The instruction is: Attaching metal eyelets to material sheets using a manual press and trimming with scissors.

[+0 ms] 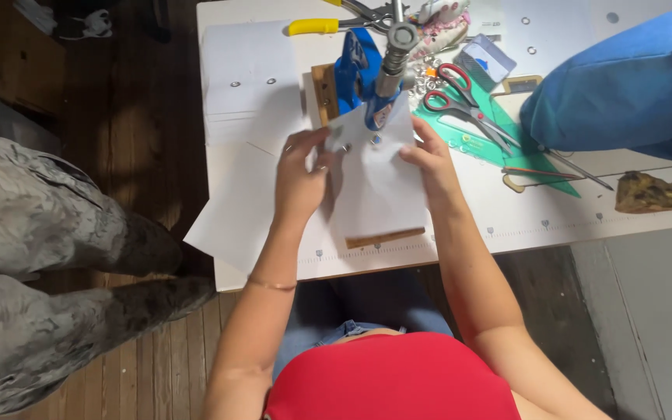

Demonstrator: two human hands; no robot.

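Observation:
My left hand [302,175] pinches the left edge of a white sheet of paper [375,183], and my right hand [432,159] holds its right edge. The sheet lies on a wooden base board [386,237] under a blue hand press [361,74] with a grey metal handle [395,54]. The top of the paper sits right at the press head, where small metal eyelets show. Both hands are flat against the sheet, thumbs on top.
More white sheets [250,70] with eyelets lie at the left of the white table [523,218]. Red-handled scissors [460,97], a green ruler [507,140], yellow-handled pliers [328,25], blue cloth [624,85] and a brown scrap [649,193] lie right. Another person's legs [48,257] stand left.

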